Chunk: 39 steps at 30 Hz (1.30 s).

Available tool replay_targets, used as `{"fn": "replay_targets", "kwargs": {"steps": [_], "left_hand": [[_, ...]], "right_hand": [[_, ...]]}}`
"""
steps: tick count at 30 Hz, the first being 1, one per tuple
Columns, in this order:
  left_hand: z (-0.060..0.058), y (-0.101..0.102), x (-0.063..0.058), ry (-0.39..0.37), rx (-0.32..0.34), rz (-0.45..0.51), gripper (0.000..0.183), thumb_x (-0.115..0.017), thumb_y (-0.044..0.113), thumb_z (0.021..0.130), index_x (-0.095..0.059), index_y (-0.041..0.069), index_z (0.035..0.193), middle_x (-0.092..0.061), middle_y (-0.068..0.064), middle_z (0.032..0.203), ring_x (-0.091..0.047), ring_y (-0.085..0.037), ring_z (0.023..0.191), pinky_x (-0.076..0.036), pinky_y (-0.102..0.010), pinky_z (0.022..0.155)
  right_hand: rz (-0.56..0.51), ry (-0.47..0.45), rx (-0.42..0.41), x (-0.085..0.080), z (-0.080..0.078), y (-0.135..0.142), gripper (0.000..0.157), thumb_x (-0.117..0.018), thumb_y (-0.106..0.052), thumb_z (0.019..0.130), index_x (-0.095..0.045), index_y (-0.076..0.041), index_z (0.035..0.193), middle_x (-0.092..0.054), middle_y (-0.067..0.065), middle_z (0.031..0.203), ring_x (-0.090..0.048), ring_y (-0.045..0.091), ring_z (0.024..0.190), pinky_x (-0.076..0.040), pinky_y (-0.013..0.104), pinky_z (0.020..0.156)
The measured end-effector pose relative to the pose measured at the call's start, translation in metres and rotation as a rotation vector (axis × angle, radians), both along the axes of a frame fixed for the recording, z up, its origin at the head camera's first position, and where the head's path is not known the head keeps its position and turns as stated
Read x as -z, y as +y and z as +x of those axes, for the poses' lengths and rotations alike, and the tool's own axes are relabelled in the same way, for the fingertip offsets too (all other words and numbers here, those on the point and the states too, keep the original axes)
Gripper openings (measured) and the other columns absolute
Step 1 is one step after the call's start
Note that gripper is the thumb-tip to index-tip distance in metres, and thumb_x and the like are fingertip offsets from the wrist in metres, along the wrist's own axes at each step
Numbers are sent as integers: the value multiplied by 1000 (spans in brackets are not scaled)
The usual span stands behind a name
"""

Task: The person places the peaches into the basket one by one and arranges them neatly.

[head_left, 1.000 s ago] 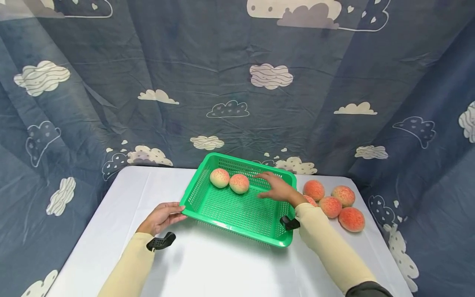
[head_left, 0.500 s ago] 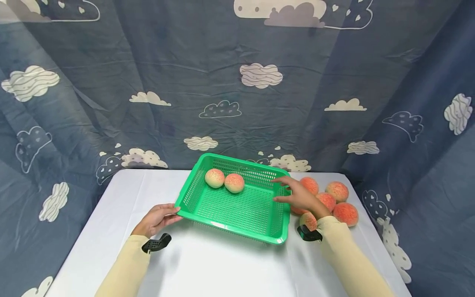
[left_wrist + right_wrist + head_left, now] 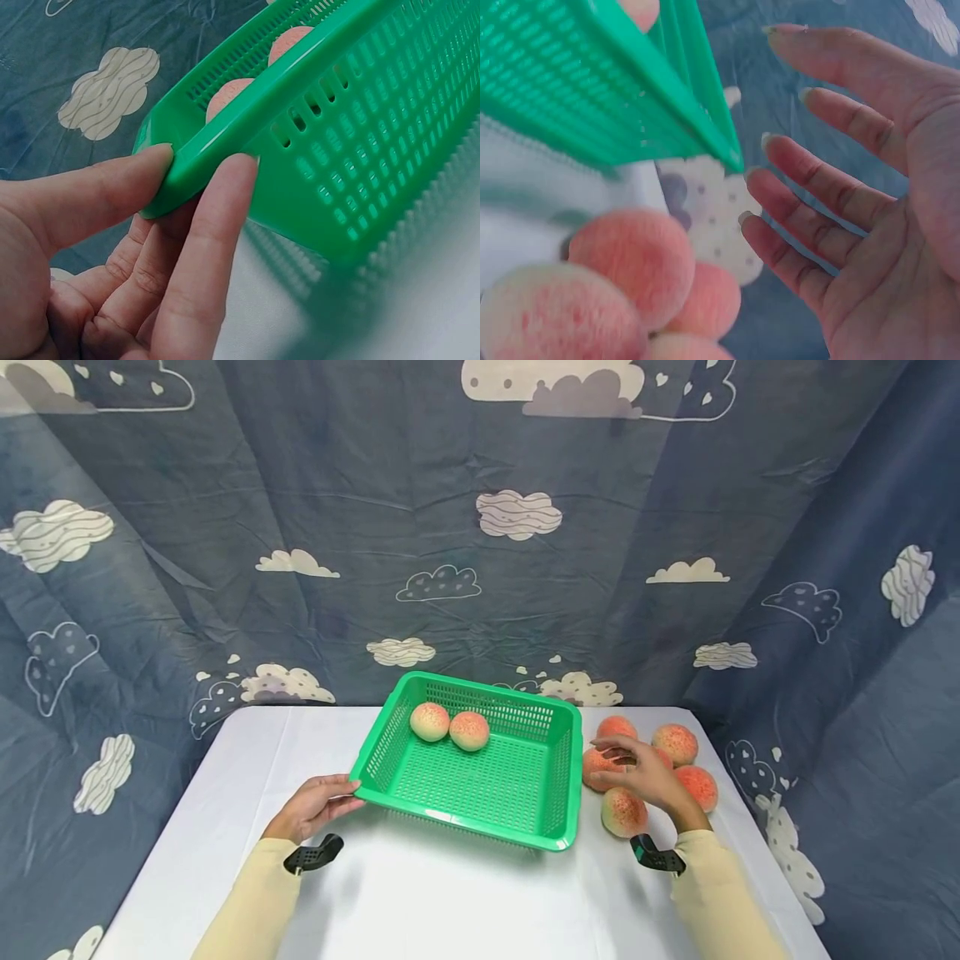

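Observation:
A green perforated plastic basket (image 3: 480, 785) stands slightly turned on the table, with two pink-and-cream peaches, a left peach (image 3: 430, 722) and a right peach (image 3: 469, 732), near its back left. My left hand (image 3: 315, 807) pinches the basket's front left corner; in the left wrist view the thumb is at the rim and a finger lies against the outer wall. To the right of the basket my right hand (image 3: 647, 777) hovers with spread fingers over several loose peaches. Nearest to it are a reddish peach (image 3: 597, 770) and a paler peach (image 3: 625, 813). Nothing is held in the right palm (image 3: 900, 285).
Farther right lie a back peach (image 3: 675, 744) and a redder peach (image 3: 697, 788); another peach (image 3: 617, 726) sits behind the right fingers. The white table (image 3: 442, 902) ends at a dark cloud-patterned curtain (image 3: 360, 593) at the back and sides.
My right hand has moved right, out of the basket and over its rim to the loose peaches. The left hand keeps its grip on the corner. The head view has shifted slightly.

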<state>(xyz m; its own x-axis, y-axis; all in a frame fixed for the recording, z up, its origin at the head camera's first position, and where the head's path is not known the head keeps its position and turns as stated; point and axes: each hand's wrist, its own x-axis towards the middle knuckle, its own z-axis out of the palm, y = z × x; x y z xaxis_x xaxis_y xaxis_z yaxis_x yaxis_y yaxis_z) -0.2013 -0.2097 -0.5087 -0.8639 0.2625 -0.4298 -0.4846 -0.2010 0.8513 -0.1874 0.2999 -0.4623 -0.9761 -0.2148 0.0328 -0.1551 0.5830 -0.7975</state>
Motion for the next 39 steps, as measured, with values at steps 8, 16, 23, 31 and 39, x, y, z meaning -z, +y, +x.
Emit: {"fn": "replay_targets", "kwargs": {"steps": [8, 16, 23, 31, 39], "left_hand": [[-1, 0, 1, 2, -10, -32, 30, -54, -2, 96, -46, -15, 122, -66, -7, 89, -69, -15, 81, -59, -28, 86], [-2, 0, -1, 9, 7, 6, 33, -51, -4, 97, -41, -17, 126, -66, -6, 89, -69, -15, 82, -59, -27, 86], [-2, 0, -1, 3, 7, -6, 39, -51, -4, 97, -36, -19, 130, -66, -6, 89, -68, -14, 82, -59, -27, 85], [-3, -1, -1, 6, 6, -17, 39, -52, -3, 97, -37, -19, 130, -66, -6, 89, -68, -14, 82, -59, -27, 85], [-1, 0, -1, -2, 6, -12, 41, -52, -3, 97, -35, -19, 131, -66, -6, 89, -69, -15, 82, -59, -27, 86]], "right_hand": [[-53, -17, 87, 19, 17, 26, 51, -75, -12, 85, -54, 7, 127, -55, 25, 127, -52, 44, 116, -52, 46, 99], [-77, -10, 207, 55, 33, 43, 55, -77, -15, 84, -52, 6, 129, -53, 27, 130, -47, 44, 121, -41, 59, 104], [-55, 26, 236, 81, 41, 45, 54, -81, -10, 78, -57, 3, 125, -52, 23, 128, -44, 36, 118, -41, 55, 101], [-64, 14, 276, 99, 48, 41, 60, -80, -9, 78, -55, -1, 131, -47, 18, 137, -48, 16, 108, -50, 23, 88], [-92, -102, 335, 109, 51, 35, 76, -79, -10, 79, -39, -6, 144, -42, 20, 141, -46, 31, 116, -48, 23, 88]]}}
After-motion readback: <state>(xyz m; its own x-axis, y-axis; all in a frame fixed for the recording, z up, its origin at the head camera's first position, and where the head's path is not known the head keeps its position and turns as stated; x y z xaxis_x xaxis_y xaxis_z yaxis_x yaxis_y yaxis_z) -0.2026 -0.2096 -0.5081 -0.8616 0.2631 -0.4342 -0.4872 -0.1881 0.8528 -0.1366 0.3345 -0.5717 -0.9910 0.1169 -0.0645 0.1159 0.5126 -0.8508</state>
